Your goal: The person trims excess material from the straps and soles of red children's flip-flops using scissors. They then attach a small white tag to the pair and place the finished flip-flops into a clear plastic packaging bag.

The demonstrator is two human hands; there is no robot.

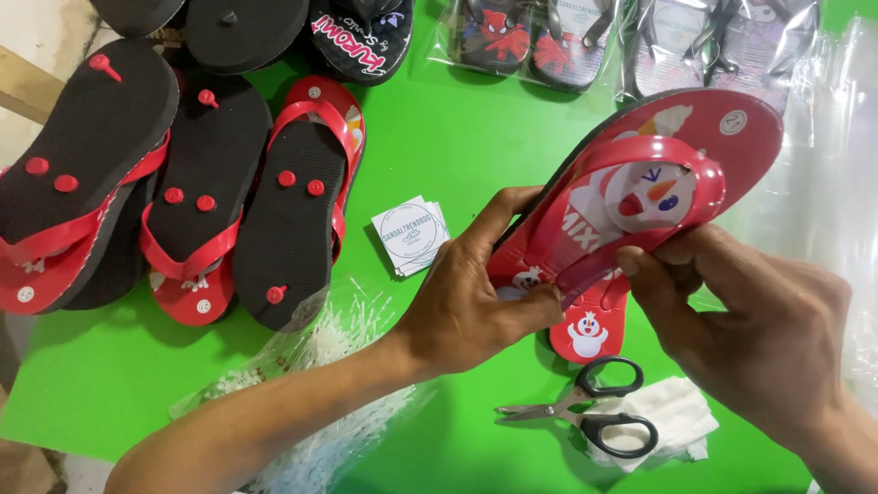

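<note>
A red flip-flop [722,137] with a cartoon print and a red strap [640,160] is held above the green table [457,137], toe end toward the upper right. My left hand [476,293] grips its heel end, thumb pressed on the sole near the strap's end. My right hand [759,329] pinches the strap from the right side. A second red flip-flop [590,334] lies under the held one, mostly hidden.
Black-handled scissors [594,416] lie on a white cloth [672,421] at the near edge. A stack of small white tags [412,233] lies mid-table. A clear bag of white plastic fasteners [320,357] sits under my left forearm. Paired black-soled flip-flops [210,174] lie left; bagged pairs [540,37] at the back.
</note>
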